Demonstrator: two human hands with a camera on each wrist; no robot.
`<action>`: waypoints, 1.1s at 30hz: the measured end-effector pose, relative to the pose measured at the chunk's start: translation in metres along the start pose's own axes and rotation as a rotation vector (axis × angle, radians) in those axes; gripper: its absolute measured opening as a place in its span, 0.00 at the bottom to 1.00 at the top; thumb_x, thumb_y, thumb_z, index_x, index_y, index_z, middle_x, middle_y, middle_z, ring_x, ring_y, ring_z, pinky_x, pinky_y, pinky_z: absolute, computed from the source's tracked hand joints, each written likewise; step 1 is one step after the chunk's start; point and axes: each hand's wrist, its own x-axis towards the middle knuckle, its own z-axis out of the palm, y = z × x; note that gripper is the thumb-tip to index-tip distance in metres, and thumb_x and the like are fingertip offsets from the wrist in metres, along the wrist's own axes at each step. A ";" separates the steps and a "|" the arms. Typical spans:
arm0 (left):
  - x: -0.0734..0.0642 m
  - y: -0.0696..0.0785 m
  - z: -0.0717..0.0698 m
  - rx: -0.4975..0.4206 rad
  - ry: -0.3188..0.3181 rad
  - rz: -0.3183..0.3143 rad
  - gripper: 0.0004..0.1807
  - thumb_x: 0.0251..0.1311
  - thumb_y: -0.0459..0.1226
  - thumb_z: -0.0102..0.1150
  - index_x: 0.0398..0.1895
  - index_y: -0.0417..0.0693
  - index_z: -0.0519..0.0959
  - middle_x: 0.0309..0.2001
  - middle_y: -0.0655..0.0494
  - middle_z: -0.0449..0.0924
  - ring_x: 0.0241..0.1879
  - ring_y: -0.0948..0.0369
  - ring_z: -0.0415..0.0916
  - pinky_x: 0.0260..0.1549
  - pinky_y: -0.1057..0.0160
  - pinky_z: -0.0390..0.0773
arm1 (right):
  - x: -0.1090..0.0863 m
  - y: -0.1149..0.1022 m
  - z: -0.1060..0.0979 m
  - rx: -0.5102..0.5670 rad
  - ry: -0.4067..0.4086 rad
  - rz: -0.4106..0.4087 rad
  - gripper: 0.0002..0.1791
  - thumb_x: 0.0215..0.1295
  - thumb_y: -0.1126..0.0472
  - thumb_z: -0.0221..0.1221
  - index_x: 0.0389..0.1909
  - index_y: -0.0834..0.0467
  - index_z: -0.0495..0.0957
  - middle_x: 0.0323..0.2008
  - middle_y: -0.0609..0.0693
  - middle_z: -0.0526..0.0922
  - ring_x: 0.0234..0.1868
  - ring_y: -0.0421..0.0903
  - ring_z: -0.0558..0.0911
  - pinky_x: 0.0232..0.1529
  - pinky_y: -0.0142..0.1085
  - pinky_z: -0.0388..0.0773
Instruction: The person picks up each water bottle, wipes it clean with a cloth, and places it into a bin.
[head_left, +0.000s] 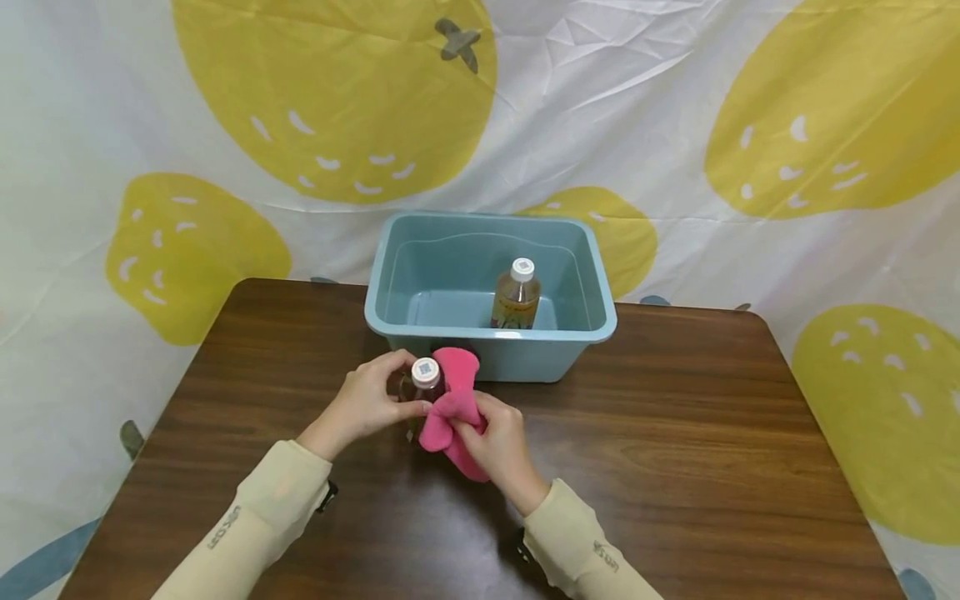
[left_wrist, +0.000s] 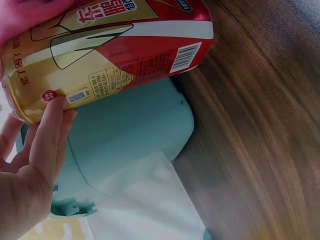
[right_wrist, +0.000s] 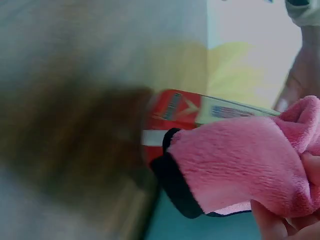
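My left hand [head_left: 363, 404] grips a bottle with a white cap [head_left: 425, 372] near its top, thumb and fingers on either side. In the left wrist view the bottle's red and gold label [left_wrist: 150, 55] shows, with the left fingers [left_wrist: 47, 135] touching its upper end. A pink cloth with black edging [right_wrist: 240, 160] is pinched in my right hand [head_left: 501, 437] and lies against the bottle's side. The cloth hides part of the label. Behind the hands, a second white-capped bottle [head_left: 516, 300] stands inside a blue-green bin [head_left: 491, 335].
The bin sits at the back of a dark wooden table [head_left: 675, 433], just beyond the hands. A white curtain printed with yellow fruit [head_left: 337, 100] hangs behind the table and along its sides.
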 end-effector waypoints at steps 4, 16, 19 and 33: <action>0.000 0.001 0.000 0.017 0.011 -0.005 0.23 0.37 0.48 0.72 0.37 0.52 0.74 0.34 0.54 0.77 0.31 0.58 0.73 0.28 0.66 0.75 | -0.014 0.014 0.012 -0.042 -0.006 0.021 0.06 0.43 0.68 0.67 0.25 0.61 0.80 0.24 0.50 0.82 0.21 0.39 0.75 0.23 0.30 0.73; 0.003 0.003 0.002 0.006 0.015 -0.013 0.23 0.38 0.47 0.72 0.38 0.52 0.74 0.36 0.56 0.78 0.34 0.61 0.74 0.30 0.66 0.77 | -0.031 0.040 0.026 -0.132 -0.037 0.041 0.13 0.39 0.69 0.67 0.13 0.57 0.71 0.12 0.45 0.71 0.16 0.36 0.66 0.17 0.26 0.65; 0.002 0.003 0.002 0.002 0.023 -0.020 0.23 0.37 0.46 0.73 0.38 0.52 0.74 0.36 0.55 0.78 0.34 0.60 0.75 0.30 0.65 0.78 | -0.030 0.039 0.025 -0.117 -0.049 0.057 0.12 0.40 0.69 0.67 0.13 0.57 0.72 0.13 0.45 0.72 0.17 0.37 0.66 0.18 0.26 0.65; 0.001 0.003 0.002 0.011 0.035 0.003 0.24 0.37 0.47 0.73 0.38 0.52 0.74 0.34 0.54 0.77 0.31 0.58 0.73 0.28 0.66 0.75 | -0.010 0.017 0.009 0.016 0.061 -0.017 0.08 0.41 0.67 0.69 0.24 0.60 0.81 0.26 0.50 0.82 0.23 0.40 0.75 0.24 0.27 0.70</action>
